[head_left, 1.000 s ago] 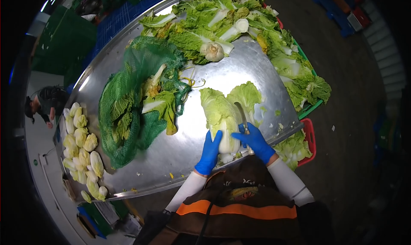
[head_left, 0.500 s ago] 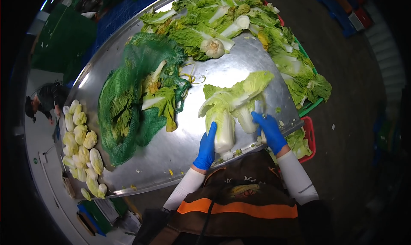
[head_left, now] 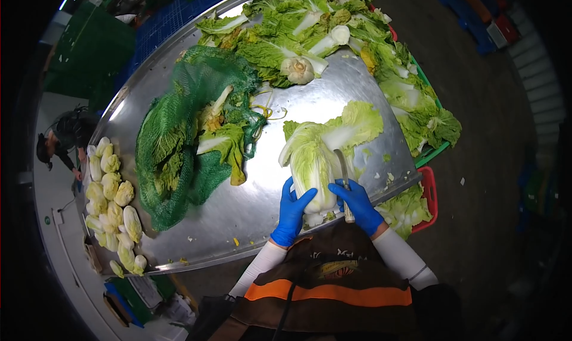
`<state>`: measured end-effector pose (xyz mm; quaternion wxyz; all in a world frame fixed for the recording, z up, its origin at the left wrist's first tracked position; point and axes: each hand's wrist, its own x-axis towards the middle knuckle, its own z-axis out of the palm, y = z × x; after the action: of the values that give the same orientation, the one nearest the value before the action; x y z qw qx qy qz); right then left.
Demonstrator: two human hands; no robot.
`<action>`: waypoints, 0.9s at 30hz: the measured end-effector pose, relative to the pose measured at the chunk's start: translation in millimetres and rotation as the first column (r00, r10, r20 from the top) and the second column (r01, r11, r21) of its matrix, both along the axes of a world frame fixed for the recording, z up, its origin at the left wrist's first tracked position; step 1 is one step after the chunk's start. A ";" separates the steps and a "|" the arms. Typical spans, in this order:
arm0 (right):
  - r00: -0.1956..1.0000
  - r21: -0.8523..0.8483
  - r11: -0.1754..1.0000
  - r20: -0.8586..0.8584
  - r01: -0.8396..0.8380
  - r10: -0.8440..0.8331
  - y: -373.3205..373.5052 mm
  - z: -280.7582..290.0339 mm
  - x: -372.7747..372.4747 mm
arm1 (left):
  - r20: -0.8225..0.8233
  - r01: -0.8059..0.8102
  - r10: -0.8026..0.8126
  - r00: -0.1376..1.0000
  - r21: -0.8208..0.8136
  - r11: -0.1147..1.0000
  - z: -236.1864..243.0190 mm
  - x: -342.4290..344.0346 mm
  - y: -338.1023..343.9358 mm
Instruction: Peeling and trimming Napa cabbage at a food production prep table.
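Note:
Near the front edge of the metal table (head_left: 268, 204), a napa cabbage (head_left: 314, 168) lies with its base toward me. My left hand (head_left: 292, 213), in a blue glove, is closed around its left side with the thumb over the base. In my right hand (head_left: 357, 205), also blue-gloved, is a knife (head_left: 341, 162) with a narrow, curved blade pointing away from me along the cabbage's right side. The right thumb meets the cabbage near its base. A pale outer leaf (head_left: 360, 125) spreads on the table beyond the blade; whether it is still attached is hidden.
Loose green leaves (head_left: 280, 43) pile up at the far side, spilling over a green crate (head_left: 438, 147) and a red crate (head_left: 432, 192). Left of centre lies a green mesh bag (head_left: 179, 144) with leaves. Trimmed cabbages (head_left: 113, 204) cluster at the left end; a person (head_left: 62, 138) is beyond.
My right hand has moved left with the knife, up against the cabbage. The outer leaf has flopped away to the far right, and the cabbage has turned slightly in my left hand.

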<state>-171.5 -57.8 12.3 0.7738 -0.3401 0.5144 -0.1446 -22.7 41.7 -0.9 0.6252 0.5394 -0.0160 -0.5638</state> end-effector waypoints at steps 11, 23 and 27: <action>1.000 0.046 0.999 0.000 -0.009 0.009 7.0 9.9 -0.4 | 0.180 0.101 -0.081 0.980 -0.101 0.990 -0.7 -0.1 -3.6; 0.957 -0.105 0.951 0.042 0.290 -0.287 -48.2 41.4 -9.0 | 0.359 0.258 -0.240 0.902 -0.003 0.966 15.2 21.8 1.7; 0.982 -0.058 0.988 0.131 0.143 -0.134 -18.2 20.6 -20.9 | 0.076 0.040 -0.037 0.996 -0.039 0.998 29.8 21.8 8.9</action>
<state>-192.4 -76.0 33.0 0.7810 -0.3195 0.4815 -0.2367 -0.9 50.6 28.9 0.6240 0.5473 -0.0612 -0.5544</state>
